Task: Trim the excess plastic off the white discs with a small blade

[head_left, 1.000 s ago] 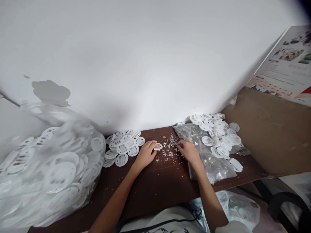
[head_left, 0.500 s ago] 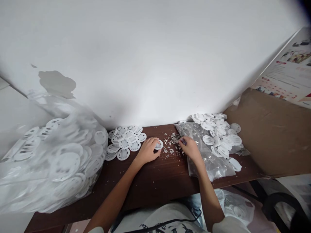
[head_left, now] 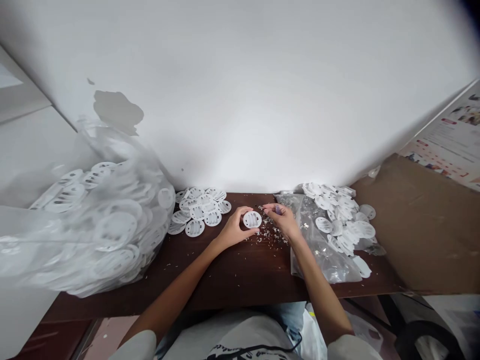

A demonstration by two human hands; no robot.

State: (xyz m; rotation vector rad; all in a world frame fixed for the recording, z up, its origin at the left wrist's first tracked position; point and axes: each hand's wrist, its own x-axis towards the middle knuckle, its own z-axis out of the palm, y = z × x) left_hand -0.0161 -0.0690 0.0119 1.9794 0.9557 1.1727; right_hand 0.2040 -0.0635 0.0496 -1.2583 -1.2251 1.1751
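My left hand (head_left: 234, 227) is closed on a white slotted plastic disc (head_left: 252, 219), held tilted up just above the dark wooden table (head_left: 240, 280). My right hand (head_left: 282, 219) is right beside the disc, fingers pinched on something tiny that I cannot make out. Under both hands lies a scatter of small metal bits (head_left: 267, 231). A little pile of the same white discs (head_left: 200, 214) lies left of my left hand.
A large clear bag full of white discs (head_left: 93, 220) fills the left side. On the right, a clear bag of metal bits (head_left: 324, 250) has more white discs (head_left: 343, 212) on it. Brown cardboard (head_left: 423, 225) leans at far right; a white wall stands behind.
My left hand has lifted the disc off the table and turned it up. My right hand has left the metal bits and come up next to the disc. The view has shifted.
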